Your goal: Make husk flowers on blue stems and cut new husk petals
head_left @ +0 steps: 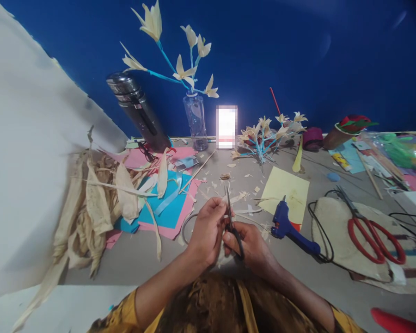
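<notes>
In the middle of the table's near side, my right hand (251,243) is closed around a small pair of scissors (238,240) with dark handles, its blades pointing away from me. Close against it, my left hand (208,226) is pinched, thumb against fingers, beside the blades. Whatever lies between its fingertips is too small or hidden to name. Scraps of pale dried husk (241,198) are scattered just beyond both hands. To the right, a blue glue gun (282,222) rests partly on a yellow paper sheet (284,182).
Dried husks (99,203) are heaped at left beside blue paper (171,208). Behind stand a dark flask (143,115), a clear bottle (194,120) of husk flowers and a bright blurred-out panel (226,126). Red-handled scissors (367,231) lie on a cloth bag (333,217) at right.
</notes>
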`<state>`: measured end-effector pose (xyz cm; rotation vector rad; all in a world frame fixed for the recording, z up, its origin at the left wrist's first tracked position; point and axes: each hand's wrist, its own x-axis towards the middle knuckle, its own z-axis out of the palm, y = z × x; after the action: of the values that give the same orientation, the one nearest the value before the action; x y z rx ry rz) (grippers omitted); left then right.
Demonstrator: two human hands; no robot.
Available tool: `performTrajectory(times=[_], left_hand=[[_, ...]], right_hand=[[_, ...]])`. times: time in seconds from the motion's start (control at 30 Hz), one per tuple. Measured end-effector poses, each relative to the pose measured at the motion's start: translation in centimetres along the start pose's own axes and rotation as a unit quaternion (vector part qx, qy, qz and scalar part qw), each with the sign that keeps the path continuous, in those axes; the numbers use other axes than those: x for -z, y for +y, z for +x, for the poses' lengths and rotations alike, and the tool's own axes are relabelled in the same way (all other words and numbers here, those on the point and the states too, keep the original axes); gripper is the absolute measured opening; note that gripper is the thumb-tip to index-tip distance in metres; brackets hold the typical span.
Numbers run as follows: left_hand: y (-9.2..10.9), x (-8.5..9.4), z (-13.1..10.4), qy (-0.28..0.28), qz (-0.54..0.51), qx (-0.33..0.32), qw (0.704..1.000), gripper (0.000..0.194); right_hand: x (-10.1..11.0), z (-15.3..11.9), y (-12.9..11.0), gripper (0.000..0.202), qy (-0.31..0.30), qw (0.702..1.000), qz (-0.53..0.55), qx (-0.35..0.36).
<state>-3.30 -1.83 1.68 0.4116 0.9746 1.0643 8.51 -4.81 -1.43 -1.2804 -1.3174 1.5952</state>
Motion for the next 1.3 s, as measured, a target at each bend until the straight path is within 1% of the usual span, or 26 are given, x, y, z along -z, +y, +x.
performTrajectory(times=[0.2,0.4,0.47,0.63,0.7,0.8,1.0,1.13,1.3], left_hand=[[0.1,0.0,0.0,-0.003,0.0,-0.002,1.0,0.033],[0.6,0.1,0.0,0.001,-0.009,0.008,1.0,0.036],[0.7,0.3,0.1,0.003,-0.002,0.015,1.0,0.034],[0.3,0.6,0.4,-0.006,-0.014,0.022,1.0,0.027],[0.2,0.6,0.4,-0.014,-0.016,0.034,0.999,0.026],[0.0,0.6,0.2,-0.028,-0.005,0.05,0.998,0.024],[0.3,0.8,-0.1,-0.046,0.056,0.078,0.994,0.023],[0.5,1.0,0.0,-0.057,0.087,0.083,0.991,0.023],[0.7,1.1,-0.1,-0.073,0.134,0.097,0.983,0.024]], right_hand=[[0.0,0.0,0.4,0.059,0.007,1.0,0.007,-0.013],[0.3,0.0,-0.2,0.057,-0.007,0.999,0.032,-0.02],[0.3,0.1,-0.4,0.052,0.023,0.999,0.047,-0.009],[0.8,0.4,-1.3,0.034,0.161,0.984,0.079,0.013],[1.0,0.5,-1.8,0.031,0.186,0.98,0.076,0.012],[1.1,0.4,-2.2,0.031,0.205,0.976,0.076,0.007],[1.5,0.4,-2.0,0.028,0.205,0.973,0.101,-0.001],[2.1,0.2,-2.4,0.029,0.178,0.979,0.102,-0.02],[2.6,-0.1,-2.9,0.03,0.15,0.982,0.112,-0.019]])
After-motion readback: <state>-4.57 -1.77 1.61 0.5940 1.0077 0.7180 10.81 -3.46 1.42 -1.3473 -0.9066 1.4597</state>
